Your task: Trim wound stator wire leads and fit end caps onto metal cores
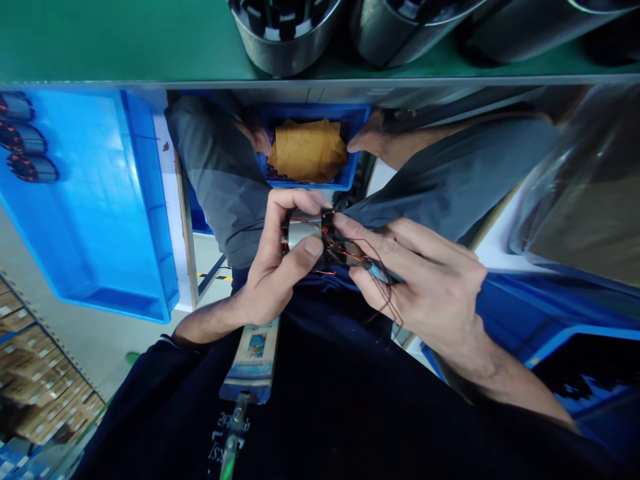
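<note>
In the middle of the view, my left hand (pixel 280 260) is closed around a small motor stator (pixel 303 231), a silver cylinder with a dark slotted end. The thumb and fingers press on its sides. My right hand (pixel 425 273) is at the slotted end, its index fingertip touching the dark rim. Between its thumb and fingers is a tool with a light blue handle (pixel 379 271), mostly hidden, so its kind does not show. Thin copper and dark wires (pixel 387 293) run from the stator and loop past my right fingers.
A blue tray (pixel 95 200) at left holds several stators (pixel 33 168). Large metal cylinders (pixel 290 50) stand on the green bench (pixel 125 40). Beyond my hands, a blue bin (pixel 357 160) contains brown paper (pixel 310 150). More blue bins (pixel 560 313) are at right, one with dark parts.
</note>
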Available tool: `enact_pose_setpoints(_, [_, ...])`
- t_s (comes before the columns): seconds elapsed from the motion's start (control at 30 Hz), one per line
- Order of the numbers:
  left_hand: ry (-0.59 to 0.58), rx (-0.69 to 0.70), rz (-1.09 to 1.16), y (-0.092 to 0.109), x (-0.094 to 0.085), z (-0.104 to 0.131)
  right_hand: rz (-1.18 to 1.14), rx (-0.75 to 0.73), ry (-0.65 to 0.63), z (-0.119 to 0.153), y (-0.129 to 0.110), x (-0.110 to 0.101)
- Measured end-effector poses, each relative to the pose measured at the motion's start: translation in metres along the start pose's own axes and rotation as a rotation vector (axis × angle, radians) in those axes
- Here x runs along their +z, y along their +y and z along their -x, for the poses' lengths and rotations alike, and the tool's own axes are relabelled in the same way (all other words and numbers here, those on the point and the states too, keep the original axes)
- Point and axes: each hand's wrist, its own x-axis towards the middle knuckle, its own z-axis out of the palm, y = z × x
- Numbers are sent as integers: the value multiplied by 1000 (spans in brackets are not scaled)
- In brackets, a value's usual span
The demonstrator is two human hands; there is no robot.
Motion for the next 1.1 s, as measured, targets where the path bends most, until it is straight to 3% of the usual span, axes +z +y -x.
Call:
enact_pose_setpoints(0.17, [97,-66,10,-5,3,-3,-15,54,-12,-3,7,7])
enact_pose_setpoints(0.37, [389,-430,233,-41,0,-45,-249,247,-71,-26,58,58])
enact_pose_setpoints(0.47, [465,-502,274,-49,-6,-54,-298,318,-135,-28,73,70])
enact_pose_setpoints(0.63, [417,-354,260,-37,-9,-41,-161,262,-96,-13,61,55])
enact_pose_setpoints(0.8, [265,-215,274,-21,-1,-36,20,118,-1,-10,38,38])
enact_pose_setpoints(0.93, [266,-117,197,-9,12,-35,84,69,54,-14,24,30])
enact_pose_setpoints(1.1, [242,-26,104,-8,19,-30,24,116,85,-14,14,25])
